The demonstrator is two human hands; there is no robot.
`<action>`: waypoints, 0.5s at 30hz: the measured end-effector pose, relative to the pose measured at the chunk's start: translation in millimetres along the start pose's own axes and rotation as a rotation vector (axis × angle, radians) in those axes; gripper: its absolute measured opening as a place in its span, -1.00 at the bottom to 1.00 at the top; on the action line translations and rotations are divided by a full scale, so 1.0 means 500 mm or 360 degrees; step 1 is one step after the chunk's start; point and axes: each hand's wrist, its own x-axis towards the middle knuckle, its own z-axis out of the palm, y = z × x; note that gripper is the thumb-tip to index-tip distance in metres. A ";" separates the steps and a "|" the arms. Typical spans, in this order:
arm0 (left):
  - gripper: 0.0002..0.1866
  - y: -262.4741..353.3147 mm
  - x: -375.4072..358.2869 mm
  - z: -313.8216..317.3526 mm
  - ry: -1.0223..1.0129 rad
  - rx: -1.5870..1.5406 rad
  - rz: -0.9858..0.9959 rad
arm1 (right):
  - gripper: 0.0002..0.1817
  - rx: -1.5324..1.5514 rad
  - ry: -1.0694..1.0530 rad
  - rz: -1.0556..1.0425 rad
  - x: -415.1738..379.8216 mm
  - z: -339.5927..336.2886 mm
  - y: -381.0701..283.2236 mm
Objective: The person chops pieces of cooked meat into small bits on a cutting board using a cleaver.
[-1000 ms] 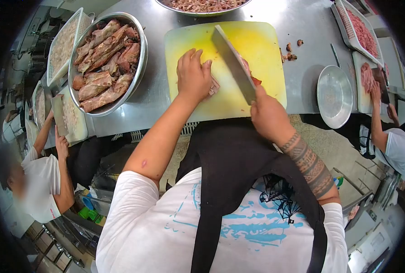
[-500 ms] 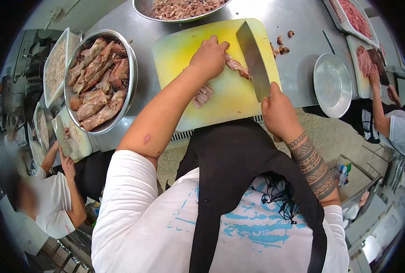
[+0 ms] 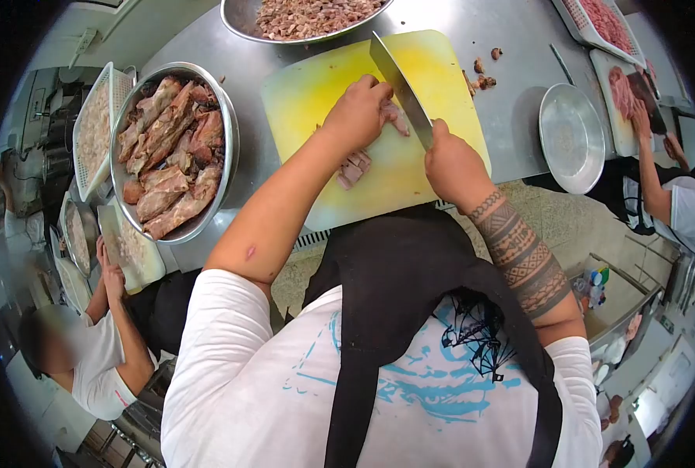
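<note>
My right hand [image 3: 458, 162] is wrapped round the handle of a cleaver [image 3: 400, 87], whose broad blade slants up and left over the yellow cutting board [image 3: 449, 86]. Left of the blade, my left hand [image 3: 359, 111] presses with bent fingers on a piece of meat [image 3: 395, 118], part of it hidden beneath them. A small pile of cut meat strips [image 3: 354, 169] lies on the board below my left wrist. Whether the blade touches the meat cannot be made out.
A steel bowl of large meat pieces [image 3: 230, 144] stands at left, before a white basket [image 3: 90, 140]. Chopped meat fills another bowl [image 3: 234, 23] at the top. Scraps [image 3: 484, 80] and a steel pan [image 3: 571, 140] lie right. Co-workers [image 3: 102, 343] work on both sides.
The cleaver has moved left and tilted, coming closer to my left hand. My left hand has shifted slightly down and keeps pressing on the meat.
</note>
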 end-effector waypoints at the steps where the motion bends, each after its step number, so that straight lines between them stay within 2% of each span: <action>1: -0.67 -0.004 -0.010 0.007 0.0006 -0.0003 -0.0006 | -0.62 -0.0005 -0.0004 -0.0006 -0.013 -0.007 0.003; 3: -0.73 -0.011 -0.024 0.022 0.0416 -0.0144 0.0096 | -0.75 -0.0033 -0.0029 0.0030 -0.046 -0.029 0.005; 10: -0.75 -0.015 -0.013 0.035 0.0345 -0.0030 -0.0097 | -0.78 -0.0149 -0.0141 -0.0096 -0.103 -0.076 0.023; 12: -0.69 -0.017 -0.008 0.034 0.0236 0.0020 -0.0172 | -0.77 -0.0161 -0.0205 -0.0163 -0.100 -0.080 0.024; 15: -0.71 -0.015 -0.007 0.040 0.0337 0.0016 -0.0102 | -0.73 -0.0122 -0.0252 -0.0147 -0.079 -0.083 0.005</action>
